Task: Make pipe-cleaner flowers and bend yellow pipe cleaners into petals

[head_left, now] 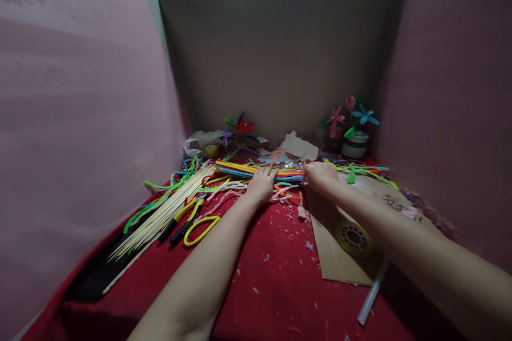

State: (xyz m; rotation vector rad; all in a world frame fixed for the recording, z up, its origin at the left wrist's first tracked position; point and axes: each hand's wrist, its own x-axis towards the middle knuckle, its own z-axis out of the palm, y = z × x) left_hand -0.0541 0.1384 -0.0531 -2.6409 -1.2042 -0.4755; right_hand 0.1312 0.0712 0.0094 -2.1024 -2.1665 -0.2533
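Observation:
A bundle of colourful pipe cleaners (236,170), yellow, blue, red and orange, lies crosswise near the back of the red cloth. My left hand (262,184) presses over its middle with the fingers curled across it. At the bundle's right end, my right hand (321,176) is closed in a fist; what its fingers grip is hidden. Shiny clear plastic (290,164) glints between the two hands. Loose pink and white pipe cleaners (224,195) lie just under and in front of the bundle.
Left are wooden skewers (164,213), yellow-black pliers (188,218) and a yellow loop (202,230). Right are a cardboard sheet (334,261), a tape roll (354,238) and a clear stick (373,293). Pipe-cleaner flowers (244,127) and a flower pot (355,145) stand behind.

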